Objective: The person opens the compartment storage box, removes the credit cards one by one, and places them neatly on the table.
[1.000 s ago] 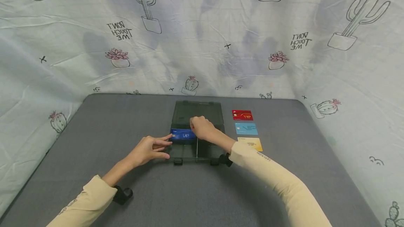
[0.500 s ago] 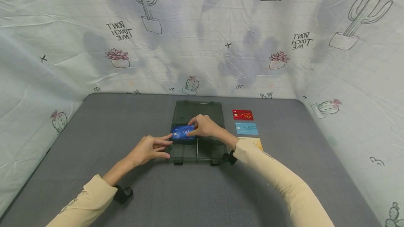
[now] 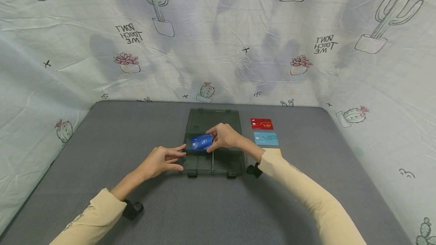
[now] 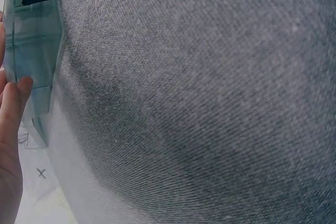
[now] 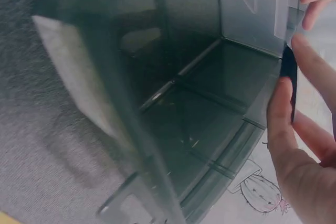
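A dark translucent green box (image 3: 229,165) with dividers stands on the table, its hinged lid (image 3: 204,118) tipped back. Over its back-left compartment, my right hand (image 3: 225,137) pinches a blue VIP card (image 3: 201,142) by the right end; the card is tilted. Seen edge-on in the right wrist view, the blue card (image 5: 290,72) sits between thumb and fingers. My left hand (image 3: 160,162) rests its extended fingers against the box's left side. In the left wrist view, fingertips touch the box wall (image 4: 37,61).
Right of the box lie a red VIP card (image 3: 262,124), a light blue VIP card (image 3: 266,138) and a yellow card (image 3: 274,150), partly covered by my right sleeve. Two black latches (image 3: 192,174) project from the box front. A cactus-print cloth (image 3: 218,48) rises behind the grey table (image 3: 190,211).
My right hand has taken hold of the blue card, which lay flat, and shifted it slightly right, raising and tilting it. My left hand has stayed at the box's side.
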### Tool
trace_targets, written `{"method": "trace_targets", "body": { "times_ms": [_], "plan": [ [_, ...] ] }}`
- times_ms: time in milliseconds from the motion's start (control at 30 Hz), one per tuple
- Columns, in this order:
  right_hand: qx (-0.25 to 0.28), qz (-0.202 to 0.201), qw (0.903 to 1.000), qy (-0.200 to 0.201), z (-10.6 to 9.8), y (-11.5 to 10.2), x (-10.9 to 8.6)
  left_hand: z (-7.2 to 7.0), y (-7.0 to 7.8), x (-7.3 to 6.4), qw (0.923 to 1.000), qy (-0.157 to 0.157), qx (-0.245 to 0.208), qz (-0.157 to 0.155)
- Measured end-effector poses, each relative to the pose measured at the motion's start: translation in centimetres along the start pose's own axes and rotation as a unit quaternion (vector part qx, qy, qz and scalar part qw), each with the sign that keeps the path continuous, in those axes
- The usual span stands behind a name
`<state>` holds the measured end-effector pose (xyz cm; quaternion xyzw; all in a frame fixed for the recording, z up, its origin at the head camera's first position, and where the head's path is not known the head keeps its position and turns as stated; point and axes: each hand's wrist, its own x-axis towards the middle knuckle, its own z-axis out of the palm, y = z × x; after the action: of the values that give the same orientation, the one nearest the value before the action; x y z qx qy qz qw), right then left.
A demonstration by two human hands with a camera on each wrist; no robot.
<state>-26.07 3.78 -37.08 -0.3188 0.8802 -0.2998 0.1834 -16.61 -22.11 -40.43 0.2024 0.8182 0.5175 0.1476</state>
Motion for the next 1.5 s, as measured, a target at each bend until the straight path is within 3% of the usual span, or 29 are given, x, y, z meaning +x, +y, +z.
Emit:
{"method": "trace_targets", "body": {
  "times_ms": [233, 400, 633, 800, 1000, 1367, 1500],
  "plan": [
    [0.023, -0.010, 0.9996, 0.013, 0.0, 1.1, -0.5, 0.0, 0.0, 0.0, 1.0000, 0.000, -0.003, 0.003],
    [0.104, 0.015, 0.9944, 0.015, 0.0, 1.9, -1.1, 0.0, -0.1, 0.0, 1.0000, 0.001, 0.000, 0.005],
    [0.262, 0.041, 0.9641, -0.001, -0.2, 2.4, -2.4, 0.1, -0.2, 0.1, 1.0000, 0.003, 0.004, 0.000],
    [0.324, 0.062, 0.9441, 0.002, -0.1, 3.4, -2.9, 0.2, -0.2, 0.0, 1.0000, 0.004, 0.005, 0.002],
    [0.357, 0.077, 0.9308, 0.011, -0.7, 3.8, -3.8, 0.2, -0.1, 0.0, 0.9998, 0.004, 0.015, 0.010],
    [0.382, 0.089, 0.9201, -0.005, -1.3, 4.6, -6.0, 0.2, -0.4, 0.1, 1.0000, 0.004, 0.003, 0.005],
    [0.383, 0.081, 0.9202, -0.010, -1.4, 4.8, -7.0, 0.3, -0.5, 0.1, 1.0000, 0.001, 0.008, 0.004]
  ]
}}
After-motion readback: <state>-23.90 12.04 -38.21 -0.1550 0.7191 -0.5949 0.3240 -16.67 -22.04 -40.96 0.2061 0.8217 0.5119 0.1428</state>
